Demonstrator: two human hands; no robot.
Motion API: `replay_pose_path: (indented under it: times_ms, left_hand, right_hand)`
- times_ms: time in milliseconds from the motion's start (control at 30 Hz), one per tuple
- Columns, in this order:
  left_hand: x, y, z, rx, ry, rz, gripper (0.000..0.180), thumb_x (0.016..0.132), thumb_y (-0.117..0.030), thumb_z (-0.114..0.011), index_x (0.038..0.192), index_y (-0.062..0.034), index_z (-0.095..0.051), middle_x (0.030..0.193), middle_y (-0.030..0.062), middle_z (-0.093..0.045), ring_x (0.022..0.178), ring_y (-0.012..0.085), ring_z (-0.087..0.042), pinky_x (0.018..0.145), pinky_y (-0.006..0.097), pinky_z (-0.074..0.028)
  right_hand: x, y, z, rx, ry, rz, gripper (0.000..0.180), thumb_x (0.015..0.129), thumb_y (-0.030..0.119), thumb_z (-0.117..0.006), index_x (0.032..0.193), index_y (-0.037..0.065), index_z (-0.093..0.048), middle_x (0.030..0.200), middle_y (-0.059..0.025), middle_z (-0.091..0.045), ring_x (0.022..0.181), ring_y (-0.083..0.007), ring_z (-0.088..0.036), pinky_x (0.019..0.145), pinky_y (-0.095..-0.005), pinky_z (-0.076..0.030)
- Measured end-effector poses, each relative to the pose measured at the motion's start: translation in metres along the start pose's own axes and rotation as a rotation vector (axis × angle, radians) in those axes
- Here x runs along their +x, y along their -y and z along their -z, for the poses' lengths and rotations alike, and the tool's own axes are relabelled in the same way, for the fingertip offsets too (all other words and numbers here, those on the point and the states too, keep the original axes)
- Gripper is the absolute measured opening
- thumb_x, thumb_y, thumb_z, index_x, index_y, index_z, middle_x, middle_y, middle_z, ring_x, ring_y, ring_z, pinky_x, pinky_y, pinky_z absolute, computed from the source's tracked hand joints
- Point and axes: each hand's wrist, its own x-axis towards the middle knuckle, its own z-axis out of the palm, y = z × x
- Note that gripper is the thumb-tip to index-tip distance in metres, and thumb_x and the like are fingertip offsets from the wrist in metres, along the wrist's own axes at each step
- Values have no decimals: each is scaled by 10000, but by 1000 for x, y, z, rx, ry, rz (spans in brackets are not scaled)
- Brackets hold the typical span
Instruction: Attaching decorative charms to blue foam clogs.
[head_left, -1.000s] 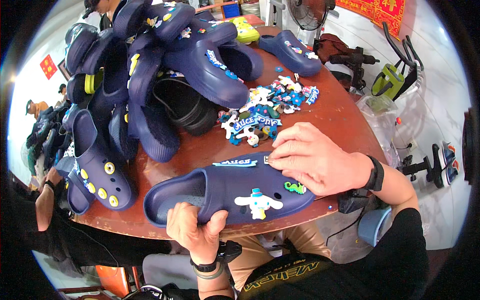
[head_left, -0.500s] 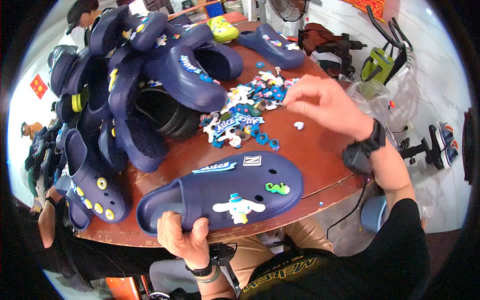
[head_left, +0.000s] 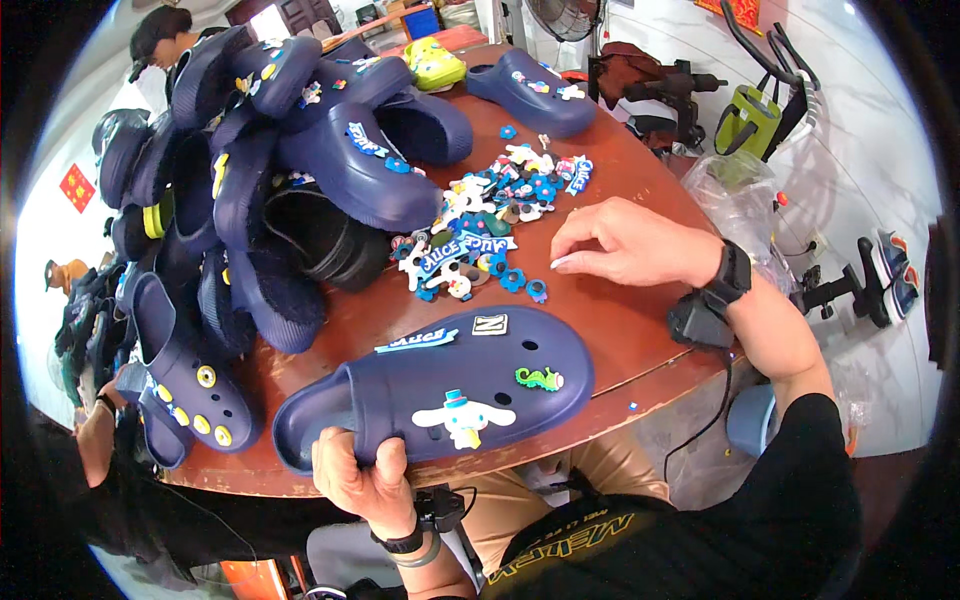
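Observation:
A navy clog lies on its side near the table's front edge. My left hand grips it by the heel side, fingers curled over the rim. On the clog sit a white long-eared character charm with a blue hat, a green seahorse charm, a square letter charm and a blue-and-white banner charm; a few holes are bare. My right hand is just above the table, thumb and fingertips pinched on a small white heart charm, mostly hidden. Left of it spreads a pile of mixed charms.
A tall heap of navy clogs fills the table's left and back. One decorated clog stands at left, a lime clog at the back. Another person's arm shows at far left. A blue bucket is on the floor.
My right hand has come down and slightly left to the small white heart charm and pinched it. The view has shifted a little; my left hand keeps its grip on the clog.

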Motion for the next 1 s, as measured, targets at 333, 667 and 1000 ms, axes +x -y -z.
replay_pose_path:
  times_ms: [333, 667, 1000]
  left_hand:
    - [0, 4, 2, -6, 18, -107, 557, 796, -543, -693, 765, -40, -456, 656, 105, -411, 573, 289, -387, 529, 377, -298]
    - [6, 0, 4, -7, 83, -53, 575, 781, -562, -692, 739, -55, -424, 635, 93, -392, 556, 281, -372, 521, 376, -275]
    - [13, -10, 3, 34, 113, -75, 580, 736, -515, -737, 631, -76, -372, 582, 83, -364, 517, 287, -381, 512, 389, -261]
  right_hand:
    - [-12, 52, -32, -31, -201, 472, 150, 805, 129, -719, 931, 52, -695, 865, -60, -629, 793, -227, -607, 691, -346, -490]
    - [-18, 63, -13, -315, -13, 507, 264, 794, 129, -649, 1035, 23, -647, 955, -72, -562, 1017, -258, -501, 914, -445, -353]
    - [3, 89, -1, -483, 291, 705, 136, 651, 125, -630, 679, -8, -633, 882, -110, -584, 943, -262, -542, 908, -481, -395]
